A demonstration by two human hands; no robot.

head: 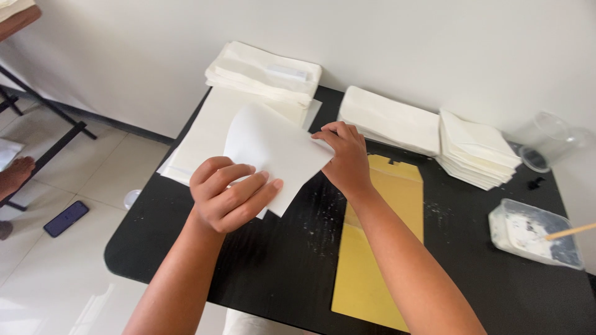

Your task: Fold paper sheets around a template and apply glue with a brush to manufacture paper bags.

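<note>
A white sheet point(273, 152) is held up just above the black table point(279, 260), curled over at its top. Its lower edge is gripped by the left hand point(228, 193), fingers folded over the front; its right corner is pinched by the right hand point(344, 155). The sheet's long axis is set slanting from lower left to upper right, between both hands. A paper stack point(205, 133) lies just behind, a yellow template point(379, 248) to the right.

A small craft workroom: a black desk point(279, 267) bearing white paper stacks point(264, 73), a yellow template point(379, 248), and a glue tub point(534, 232).
</note>
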